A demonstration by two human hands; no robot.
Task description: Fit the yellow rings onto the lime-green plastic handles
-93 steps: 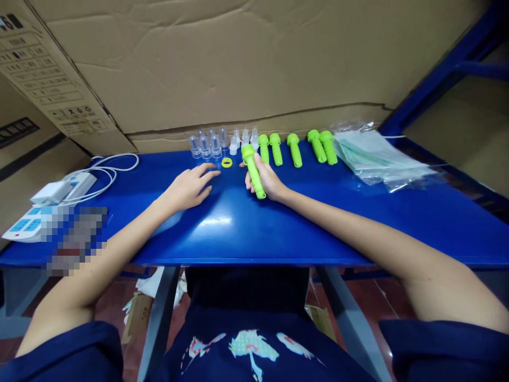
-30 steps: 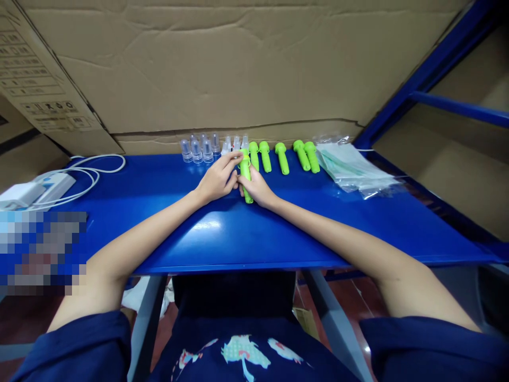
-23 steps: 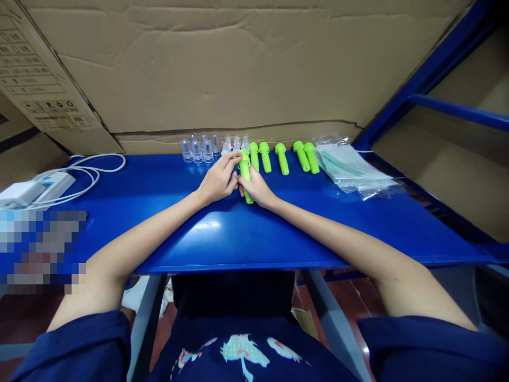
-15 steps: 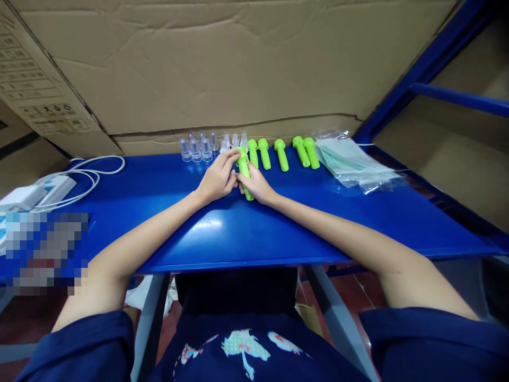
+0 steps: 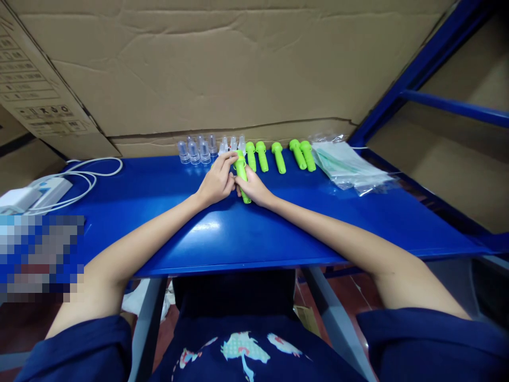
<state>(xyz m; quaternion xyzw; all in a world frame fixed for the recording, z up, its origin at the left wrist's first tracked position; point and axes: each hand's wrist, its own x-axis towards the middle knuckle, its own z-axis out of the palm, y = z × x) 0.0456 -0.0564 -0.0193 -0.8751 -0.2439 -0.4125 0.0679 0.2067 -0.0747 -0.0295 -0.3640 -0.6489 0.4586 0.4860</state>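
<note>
Above the middle of the blue table, a bright green flashlight-shaped handle [image 5: 243, 184] leans slightly, its wide head up and to the left. My right hand [image 5: 254, 188] wraps round its body, thumb across the front. At its head are the fingertips of my left hand [image 5: 218, 179], gripping the rim; the lower left fingers curl close to the right thumb. Several matching green handles [image 5: 279, 159] lie in a row just beyond, to the right. Behind my left hand stand clear domed caps [image 5: 193, 152] and a few clear caps with white bases [image 5: 233, 144].
Clear plastic bags [image 5: 345, 167] with white and pale green contents lie at the right. A white power strip [image 5: 53, 190] and a looped white cable [image 5: 93, 175] occupy the left end. A cardboard wall [image 5: 222, 74] closes off the back; a blue frame bar [image 5: 457, 109] crosses the right.
The view has shifted slightly. Both hands keep hold of the green handle in nearly the same pose, and the items on the table have not moved.
</note>
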